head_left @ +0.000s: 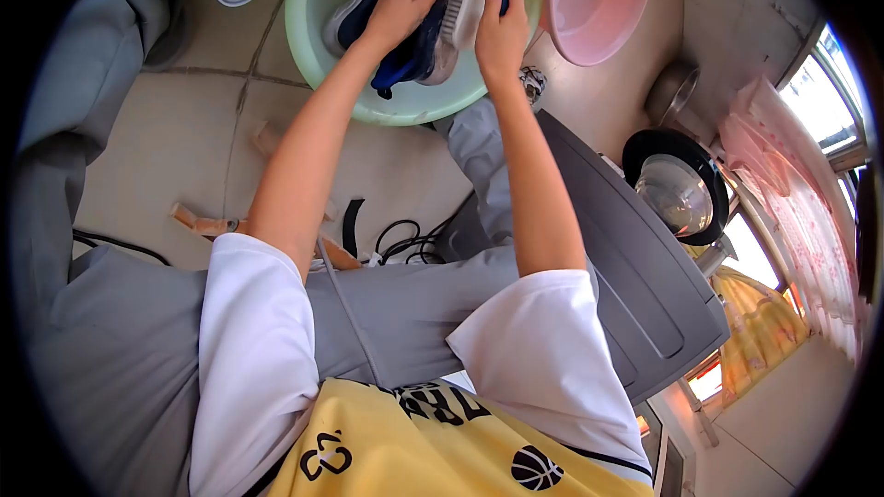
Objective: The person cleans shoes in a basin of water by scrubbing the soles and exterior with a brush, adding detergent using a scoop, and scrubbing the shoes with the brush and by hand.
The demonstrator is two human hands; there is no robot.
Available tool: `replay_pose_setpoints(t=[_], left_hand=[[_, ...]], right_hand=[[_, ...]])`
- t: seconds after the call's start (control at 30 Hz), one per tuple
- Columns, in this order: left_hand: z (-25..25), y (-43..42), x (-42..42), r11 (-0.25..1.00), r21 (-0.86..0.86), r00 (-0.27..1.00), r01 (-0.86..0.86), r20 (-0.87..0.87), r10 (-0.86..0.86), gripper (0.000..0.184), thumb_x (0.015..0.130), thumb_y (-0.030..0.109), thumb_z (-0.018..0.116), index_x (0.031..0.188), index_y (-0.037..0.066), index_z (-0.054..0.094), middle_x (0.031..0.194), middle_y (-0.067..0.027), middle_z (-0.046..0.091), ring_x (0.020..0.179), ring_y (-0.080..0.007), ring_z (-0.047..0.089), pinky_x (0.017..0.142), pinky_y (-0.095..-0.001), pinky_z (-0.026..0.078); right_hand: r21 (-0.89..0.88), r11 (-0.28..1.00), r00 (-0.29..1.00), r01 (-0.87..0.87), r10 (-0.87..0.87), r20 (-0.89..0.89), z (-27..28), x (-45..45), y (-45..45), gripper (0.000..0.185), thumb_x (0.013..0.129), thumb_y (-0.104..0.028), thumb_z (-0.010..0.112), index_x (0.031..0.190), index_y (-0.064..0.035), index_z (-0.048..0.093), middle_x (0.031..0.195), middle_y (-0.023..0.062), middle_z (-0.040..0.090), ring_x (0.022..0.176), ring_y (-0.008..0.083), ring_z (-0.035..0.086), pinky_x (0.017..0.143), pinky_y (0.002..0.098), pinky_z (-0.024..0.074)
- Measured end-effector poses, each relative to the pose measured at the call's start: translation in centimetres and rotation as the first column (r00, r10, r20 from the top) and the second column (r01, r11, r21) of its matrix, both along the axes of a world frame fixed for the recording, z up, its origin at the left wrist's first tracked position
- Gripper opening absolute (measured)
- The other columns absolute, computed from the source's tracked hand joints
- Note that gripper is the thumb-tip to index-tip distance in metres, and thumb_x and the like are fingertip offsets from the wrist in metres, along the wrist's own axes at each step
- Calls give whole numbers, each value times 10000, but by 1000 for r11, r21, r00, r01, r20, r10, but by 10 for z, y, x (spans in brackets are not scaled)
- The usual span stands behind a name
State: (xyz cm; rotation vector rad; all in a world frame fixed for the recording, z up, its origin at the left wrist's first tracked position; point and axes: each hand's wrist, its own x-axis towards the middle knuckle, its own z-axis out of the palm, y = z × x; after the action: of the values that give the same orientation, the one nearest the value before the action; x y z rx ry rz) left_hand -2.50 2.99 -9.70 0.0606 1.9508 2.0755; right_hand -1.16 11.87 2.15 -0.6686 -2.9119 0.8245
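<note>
In the head view, my left hand (402,11) is closed on a dark blue shoe (426,37), holding it over the light green basin (297,46). Part of the shoe is hidden by the hand and cut off at the top edge. My right hand (502,37) grips the blue handle of a white scrub brush (470,5). The grey bristles face left, against or very close to the shoe's right side. A pale rounded edge and a bright blue part with a dark tip show beside the shoe in the basin.
A pink basin (603,9) adjoins the green one on the right. A grey appliance (635,276) stands beside my right arm, near a black-rimmed round glass door (675,191). Black cable (405,241) and a wooden piece (198,221) lie on the tiled floor (184,152).
</note>
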Motion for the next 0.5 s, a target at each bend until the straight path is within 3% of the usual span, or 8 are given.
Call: replay_pose_setpoints(t=[0.1, 0.17, 0.3, 0.37, 0.43, 0.47, 0.5], left_hand=[[-1, 3, 2, 1000, 15, 1000, 24, -17, -24, 300, 854, 240, 539, 732, -26, 471, 600, -154, 419, 530, -265, 377, 532, -340, 358], [4, 6, 6, 998, -9, 998, 67, -15, -67, 288, 834, 230, 539, 720, -30, 492, 697, -199, 487, 650, -379, 479, 582, -394, 386], [8, 4, 3, 999, -32, 999, 38, 7, -38, 280, 834, 228, 535, 722, -27, 501, 704, -211, 506, 664, -386, 498, 585, -400, 394], [8, 0, 1, 998, -58, 1000, 20, 15, -19, 285, 837, 226, 530, 718, -31, 497, 703, -217, 509, 664, -392, 499, 581, -404, 394], [6, 0, 2, 1000, 9, 1000, 25, -8, -25, 291, 841, 229, 527, 714, -30, 494, 703, -216, 508, 662, -396, 498, 578, -410, 391], [5, 1, 2, 999, -17, 999, 47, 8, -47, 290, 846, 230, 525, 717, -27, 495, 709, -218, 510, 675, -398, 507, 575, -418, 386], [5, 1, 1, 999, 21, 999, -27, 20, 27, 273, 851, 214, 521, 724, -26, 496, 666, -210, 498, 600, -372, 480, 550, -398, 379]], right_hand=[[36, 989, 983, 147, -150, 105, 6, 49, -14, 404, 898, -298, 450, 1242, -86, 445, 1040, 218, 584, 935, 368, 576, 781, 366, 444], [76, 960, 942, 269, -279, 189, 10, 81, -26, 401, 906, -291, 441, 1257, -97, 433, 1050, 220, 581, 918, 371, 583, 757, 366, 452], [46, 944, 933, 326, -330, 143, 9, 96, -32, 411, 904, -278, 451, 1272, -97, 419, 1058, 223, 577, 935, 366, 579, 772, 357, 445], [7, 956, 952, 294, -294, 88, 8, 74, -25, 403, 899, -280, 462, 1255, -91, 443, 1072, 222, 572, 958, 365, 569, 795, 360, 437], [45, 997, 998, 67, -68, 16, 11, 34, -22, 391, 884, -285, 482, 1217, -79, 485, 1075, 218, 573, 978, 360, 559, 818, 370, 428], [55, 997, 998, 47, -49, 37, 7, 12, -18, 386, 875, -290, 490, 1194, -74, 505, 1070, 213, 576, 979, 359, 557, 822, 374, 425], [68, 997, 998, 29, -33, 57, 3, -9, -15, 381, 866, -295, 498, 1170, -68, 526, 1065, 208, 580, 981, 359, 556, 827, 378, 423]])
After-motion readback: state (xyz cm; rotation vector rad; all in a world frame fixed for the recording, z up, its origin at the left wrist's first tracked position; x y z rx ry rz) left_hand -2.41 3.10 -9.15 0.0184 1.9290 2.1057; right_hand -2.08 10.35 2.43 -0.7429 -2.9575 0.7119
